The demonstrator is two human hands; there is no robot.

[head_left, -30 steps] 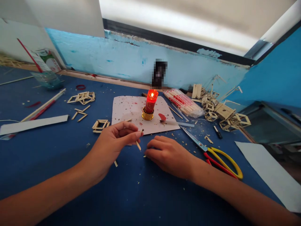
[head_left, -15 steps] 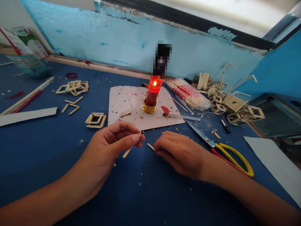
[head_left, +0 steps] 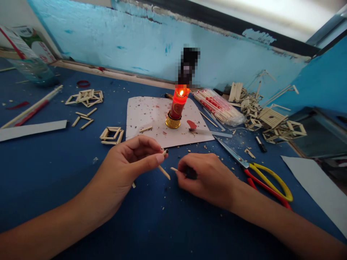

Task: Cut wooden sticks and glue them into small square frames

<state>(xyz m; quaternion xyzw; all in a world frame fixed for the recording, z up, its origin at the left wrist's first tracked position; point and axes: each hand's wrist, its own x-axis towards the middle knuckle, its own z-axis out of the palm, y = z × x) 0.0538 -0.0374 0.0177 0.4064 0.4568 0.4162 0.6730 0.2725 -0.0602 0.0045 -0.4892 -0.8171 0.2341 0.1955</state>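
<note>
My left hand (head_left: 127, 164) pinches small wooden sticks (head_left: 165, 173) between thumb and fingers. One has a blackened tip near the thumb, and another points down to the right; most of their join is hidden. Close beside it, my right hand (head_left: 210, 177) is closed on a short wooden stick (head_left: 174, 169), whose pale end sticks out to the left. Beyond both hands, a lit red candle (head_left: 177, 108) in a gold holder stands on a wax-spotted white board (head_left: 138, 112). Yellow and red handled scissors (head_left: 245, 165) lie half open by my right wrist.
Small stick frames (head_left: 111, 135) lie on the blue table (head_left: 151, 220) at left. A plastic-wrapped bundle of sticks (head_left: 218, 108) and a larger stick model (head_left: 273, 117) stand at right. White strips (head_left: 34, 130) and a plastic container (head_left: 34, 72) are at left.
A stick in my left hand that pointed down left now points down right. My right hand has turned slightly, its short stick still in the fingers. The scissors' red handle shows more.
</note>
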